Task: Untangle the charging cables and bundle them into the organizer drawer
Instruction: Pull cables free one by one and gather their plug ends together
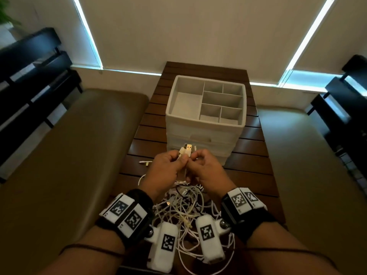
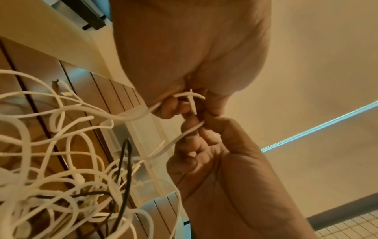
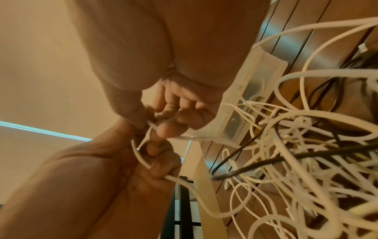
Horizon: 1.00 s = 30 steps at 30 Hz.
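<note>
In the head view both hands meet in front of the white organizer. My left hand and right hand each pinch the same white cable just below its USB plug, which points up. The cable drops from the fingers into a tangle of white and dark cables lying on the table between my wrists. From the left wrist, the cable runs through curled fingers. The right wrist view shows it looping under the left hand's fingers. The organizer's top compartments are empty, and its front drawers look closed.
The dark slatted wooden table stands between two brown padded benches. A loose white plug end lies left of my hands. Black chairs stand at both far sides. Blinds cover the windows behind.
</note>
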Tool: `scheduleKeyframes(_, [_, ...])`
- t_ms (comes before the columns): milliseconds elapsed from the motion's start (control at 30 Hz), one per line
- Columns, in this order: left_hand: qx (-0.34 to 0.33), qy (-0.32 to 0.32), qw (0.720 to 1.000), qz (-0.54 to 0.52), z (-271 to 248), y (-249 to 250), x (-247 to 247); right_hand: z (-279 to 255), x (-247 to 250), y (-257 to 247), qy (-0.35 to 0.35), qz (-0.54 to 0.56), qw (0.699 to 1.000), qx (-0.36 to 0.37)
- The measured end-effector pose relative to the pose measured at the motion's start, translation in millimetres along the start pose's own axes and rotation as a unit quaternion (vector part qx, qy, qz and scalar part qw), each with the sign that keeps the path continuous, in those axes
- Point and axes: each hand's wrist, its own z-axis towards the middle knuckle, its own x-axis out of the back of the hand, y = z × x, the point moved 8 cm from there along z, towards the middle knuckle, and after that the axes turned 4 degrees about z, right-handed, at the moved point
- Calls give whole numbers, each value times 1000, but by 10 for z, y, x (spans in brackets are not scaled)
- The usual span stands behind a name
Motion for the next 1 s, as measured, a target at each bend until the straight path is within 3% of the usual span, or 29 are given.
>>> scheduleKeyframes(167, [-17, 50, 999, 15, 35, 292, 246, -48, -158, 150, -139, -111, 984, -29])
scheduleKeyframes(267, [-52, 80, 994, 58, 48, 665, 433, -53, -122, 297, -133, -186, 973, -19])
scheduleKeyframes(333, [-72, 59, 994, 59, -18, 845, 461, -16, -70, 307, -111, -214, 970, -4])
scheduleKeyframes(400, [-86, 17, 993, 74, -120, 923, 406, 53, -73, 244, -110, -298, 948, 28])
scheduleKeyframes(467, [-124, 23, 975, 186, -194, 978, 389, 119, -102, 240, -137, -398, 906, 43])
scheduleKeyframes(533, [-188, 66, 930, 308, -271, 1168, 446, 173, -32, 303, -150, -475, 866, 30])
scheduleKeyframes(633, [-229, 143, 899, 345, -387, 1515, 758, 170, 182, 418, -140, -537, 832, 7])
scheduleKeyframes(700, [-233, 141, 884, 381, -361, 1596, 846, 167, 244, 363, -108, -524, 844, 20])
scheduleKeyframes(800, [-182, 119, 873, 436, -201, 1300, 683, 222, 140, 50, -64, -491, 864, 91])
scheduleKeyframes(933, [-107, 68, 902, 413, 15, 651, 322, 184, -91, -302, -103, -461, 869, 148])
scheduleKeyframes(1000, [-73, 24, 916, 394, 54, 417, 207, 142, -99, -397, -114, -412, 892, 148])
